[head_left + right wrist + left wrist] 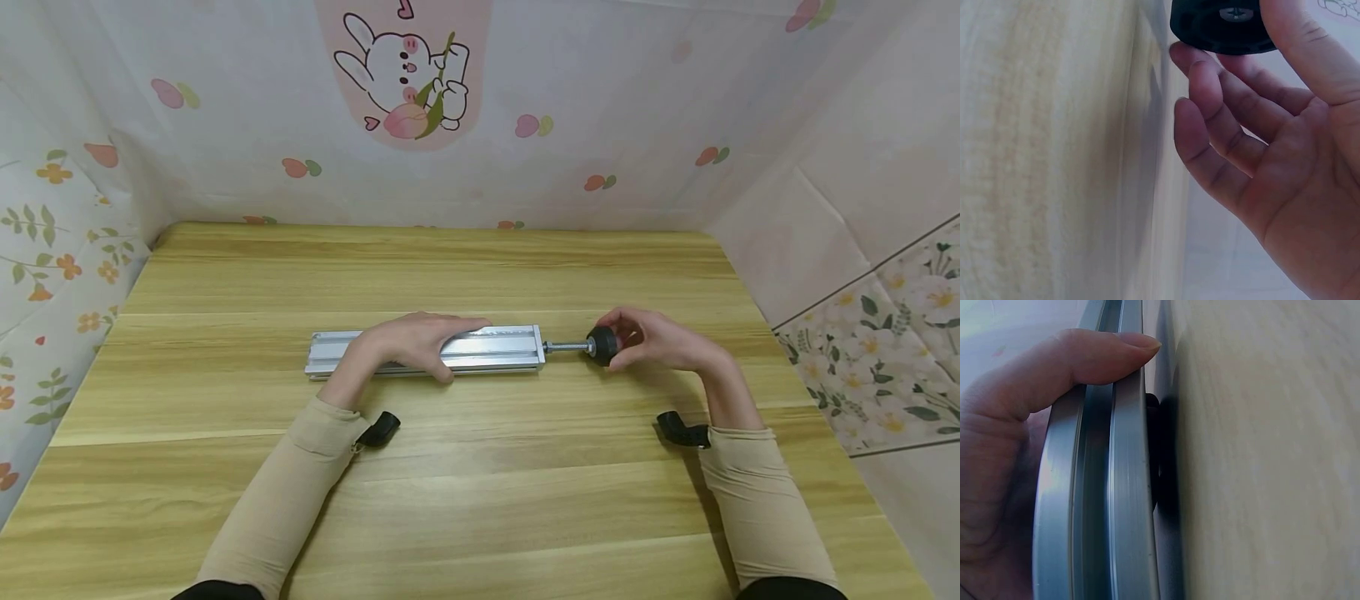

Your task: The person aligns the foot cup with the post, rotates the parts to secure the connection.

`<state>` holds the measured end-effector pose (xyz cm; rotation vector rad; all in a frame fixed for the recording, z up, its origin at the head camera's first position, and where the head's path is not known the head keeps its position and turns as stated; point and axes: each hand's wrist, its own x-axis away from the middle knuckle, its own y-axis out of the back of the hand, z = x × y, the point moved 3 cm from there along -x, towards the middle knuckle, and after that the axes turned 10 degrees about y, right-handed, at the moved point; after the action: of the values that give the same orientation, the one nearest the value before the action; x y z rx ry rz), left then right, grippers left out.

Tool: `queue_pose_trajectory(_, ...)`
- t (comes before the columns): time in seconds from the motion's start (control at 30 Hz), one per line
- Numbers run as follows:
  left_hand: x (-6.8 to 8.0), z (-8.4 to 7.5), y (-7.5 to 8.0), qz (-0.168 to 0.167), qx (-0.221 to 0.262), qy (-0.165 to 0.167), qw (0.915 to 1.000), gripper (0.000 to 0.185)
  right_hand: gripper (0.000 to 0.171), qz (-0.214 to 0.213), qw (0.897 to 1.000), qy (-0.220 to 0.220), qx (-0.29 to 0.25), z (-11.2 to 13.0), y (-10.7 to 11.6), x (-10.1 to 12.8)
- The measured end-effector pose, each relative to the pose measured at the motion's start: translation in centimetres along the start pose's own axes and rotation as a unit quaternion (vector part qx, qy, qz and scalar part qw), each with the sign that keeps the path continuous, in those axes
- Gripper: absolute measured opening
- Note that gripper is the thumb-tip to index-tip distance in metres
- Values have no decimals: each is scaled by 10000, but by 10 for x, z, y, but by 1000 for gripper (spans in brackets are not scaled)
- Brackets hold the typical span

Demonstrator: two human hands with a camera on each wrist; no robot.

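A silver aluminium profile [495,354] with long grooves lies across the middle of the table. My left hand [408,343] grips it from above, the thumb [1104,359] pressed over its near grooved side in the left wrist view. From the profile's right end plate sticks a threaded rod [567,347] carrying a round black levelling foot [602,346]. My right hand [656,340] pinches that foot between thumb and fingertips. In the right wrist view the foot's hollow underside [1210,25] shows a cross-head screw, and the other fingers are curled loosely below it.
The wood-grain table [480,500] meets a printed cloth [600,100] at the back. More patterned cloth hangs at the left and right. A black wrist mount [381,430] sits at the left cuff, another mount [682,430] at the right.
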<state>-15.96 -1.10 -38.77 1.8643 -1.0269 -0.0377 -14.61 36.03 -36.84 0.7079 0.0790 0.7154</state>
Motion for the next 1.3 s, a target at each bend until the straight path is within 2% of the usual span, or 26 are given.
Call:
queue_pose_trajectory(0.33,-1,1,-1,-14,-16,-21,10000,102,51,234,9994,-61,266,-1,2,3)
queue_pose_trajectory(0.7,-1,1,-1,64,-2,18,10000,102,44,409,9986,-150,305,-1,1,6)
queue_pose_trajectory(0.87,-1,1,-1,48,5,33,10000,102,52,401,9987,-58,308,-2,2,6)
queue_pose_trajectory(1.1,0,1,-2,60,14,11,10000,101,81,316,9992,210,-101,-1,-1,3)
queue_pose_trajectory(1.3,0,1,-2,29,7,53,10000,101,84,316,9994,135,-20,2,-6,-4)
